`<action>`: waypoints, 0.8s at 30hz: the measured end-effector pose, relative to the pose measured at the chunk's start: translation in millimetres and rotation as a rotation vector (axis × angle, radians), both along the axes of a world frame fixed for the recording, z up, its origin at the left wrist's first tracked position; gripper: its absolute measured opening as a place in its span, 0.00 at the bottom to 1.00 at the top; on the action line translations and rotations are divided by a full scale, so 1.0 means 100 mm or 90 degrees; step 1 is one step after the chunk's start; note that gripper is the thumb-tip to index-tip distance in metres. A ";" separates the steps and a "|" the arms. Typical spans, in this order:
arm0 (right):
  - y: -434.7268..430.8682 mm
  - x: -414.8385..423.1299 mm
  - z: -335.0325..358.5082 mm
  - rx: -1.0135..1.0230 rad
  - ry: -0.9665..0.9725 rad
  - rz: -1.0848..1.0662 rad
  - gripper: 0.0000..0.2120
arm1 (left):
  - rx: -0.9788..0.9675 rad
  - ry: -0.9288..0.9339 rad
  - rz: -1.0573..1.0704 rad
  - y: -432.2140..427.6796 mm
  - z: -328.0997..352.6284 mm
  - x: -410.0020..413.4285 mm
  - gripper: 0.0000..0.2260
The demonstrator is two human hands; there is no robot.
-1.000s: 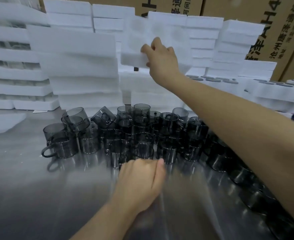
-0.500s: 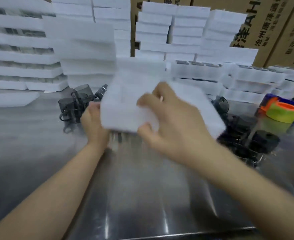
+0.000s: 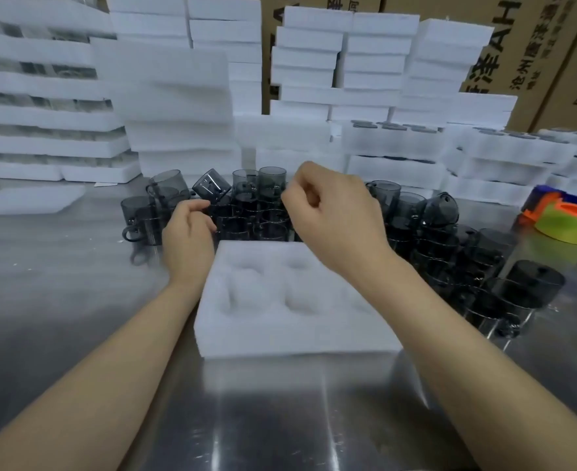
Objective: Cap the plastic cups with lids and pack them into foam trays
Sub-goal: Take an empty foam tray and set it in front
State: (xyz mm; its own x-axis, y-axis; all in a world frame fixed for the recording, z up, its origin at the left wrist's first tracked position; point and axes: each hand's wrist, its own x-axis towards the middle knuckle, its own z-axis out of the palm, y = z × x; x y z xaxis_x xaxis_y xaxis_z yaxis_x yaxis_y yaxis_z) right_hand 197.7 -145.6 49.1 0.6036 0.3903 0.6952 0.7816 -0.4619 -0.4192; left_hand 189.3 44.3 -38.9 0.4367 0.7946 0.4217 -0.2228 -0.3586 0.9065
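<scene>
A white foam tray with several empty round pockets lies flat on the steel table, in front of me. Behind it stands a crowd of smoky grey plastic cups with handles; one lies tipped. To the right, cups with dark lids stand in a group. My left hand is at the tray's far left corner, its loosely bent fingertips at the front row of cups. My right hand hovers above the tray's far edge, fingers loosely curled and holding nothing.
Tall stacks of white foam trays line the back, some packed with capped cups. Cardboard boxes stand behind them. A blue, orange and green tape dispenser sits at the right. A loose foam sheet lies at the left.
My right hand pulled a foam tray off the back stack; both hands brought it down onto the table and let go. Now both hands are up by the cups.
</scene>
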 end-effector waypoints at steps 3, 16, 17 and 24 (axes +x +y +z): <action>0.25 0.36 -0.25 -0.139 0.044 -0.040 0.07 | 0.158 0.141 0.081 0.07 -0.03 0.00 0.13; 0.41 0.81 -0.47 -0.336 0.189 0.051 0.16 | 0.181 0.128 0.016 0.06 -0.04 0.03 0.14; 0.41 0.80 -0.47 -0.342 0.194 0.049 0.18 | 0.165 0.126 0.002 0.07 -0.04 0.03 0.14; 0.43 0.74 -0.49 -0.337 0.236 -0.015 0.25 | 0.156 0.143 -0.031 0.09 -0.05 0.05 0.14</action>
State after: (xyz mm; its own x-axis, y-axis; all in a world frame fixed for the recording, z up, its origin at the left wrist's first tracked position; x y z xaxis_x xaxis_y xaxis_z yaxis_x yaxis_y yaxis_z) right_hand 272.1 -102.7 -0.3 0.7793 0.6069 0.1561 0.6159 -0.6957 -0.3698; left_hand 193.8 53.7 -43.6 0.5752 0.6582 0.4858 -0.0486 -0.5653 0.8235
